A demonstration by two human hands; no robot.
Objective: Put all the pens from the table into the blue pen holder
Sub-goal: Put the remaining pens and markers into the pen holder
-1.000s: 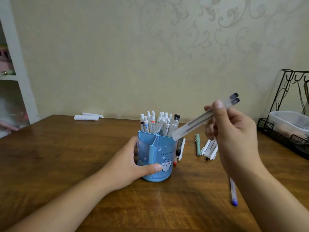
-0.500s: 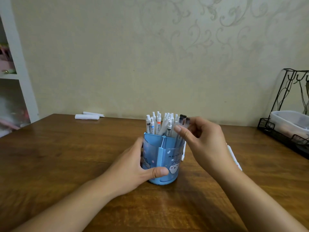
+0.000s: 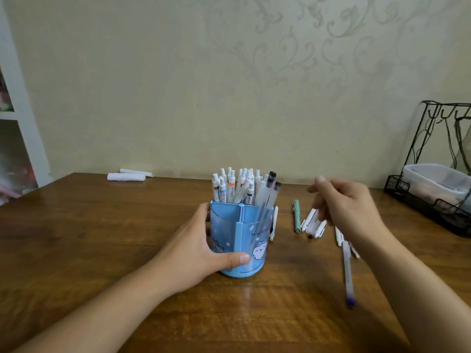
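left hand (image 3: 196,253) wrapped round blue pen holder (image 3: 239,240) mid table (image 3: 76,238), right hand (image 3: 341,205) blurry w/ loose empty fingers over loose pens (image 3: 312,224), some hidden under wrist, clear pen (image 3: 348,273) nearer

holder (image 3: 251,235): mid-table (image 3: 102,238), pens (image 3: 237,187) upright in it
left hand (image 3: 201,248): at holder's 9 o'clock, touching
loose pens (image 3: 312,222): at holder's 3 o'clock, on table
right hand (image 3: 341,202): over loose pens
rack (image 3: 430,202): far 2 o'clock
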